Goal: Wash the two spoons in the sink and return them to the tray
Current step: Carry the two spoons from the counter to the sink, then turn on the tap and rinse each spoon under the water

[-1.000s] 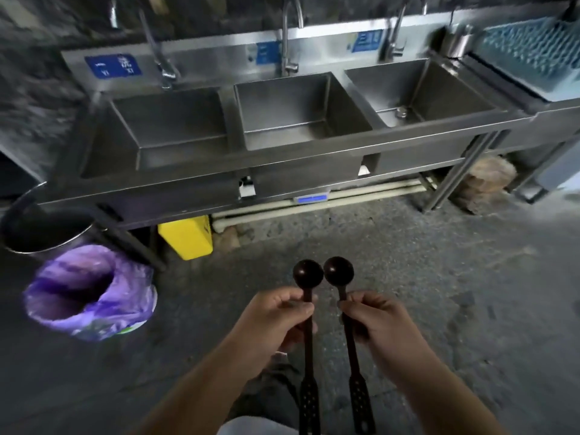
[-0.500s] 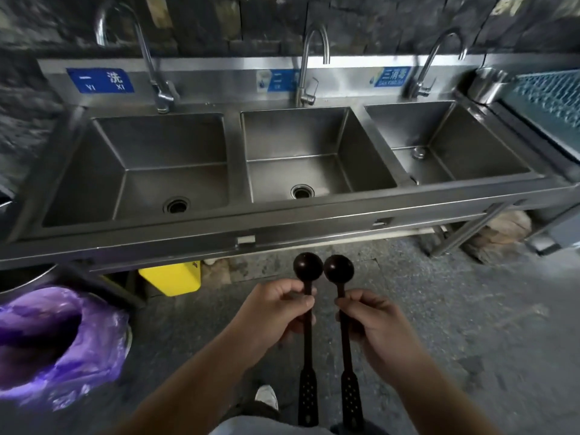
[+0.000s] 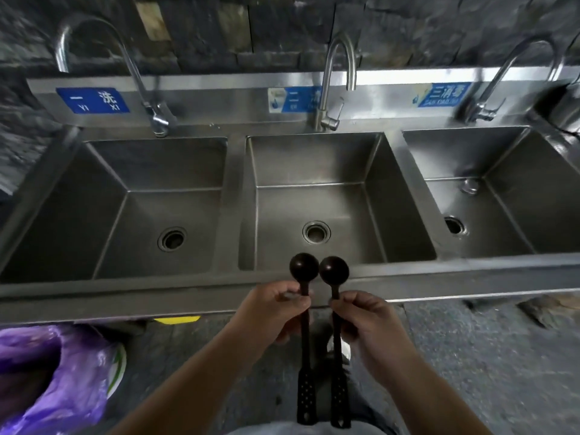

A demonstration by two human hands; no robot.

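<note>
Just beyond both hands stretches a three-basin stainless steel sink (image 3: 238, 196), its middle basin straight ahead. Left hand (image 3: 271, 309) is closed around the neck of one dark round-bowled spoon (image 3: 303, 324); right hand (image 3: 365, 321) pinches a matching second spoon (image 3: 335, 328) beside it, bowls apparently touching over the sink's front rim, perforated handles hanging down. A purple plastic bag (image 3: 62, 381) sits far left of the left hand.
</note>
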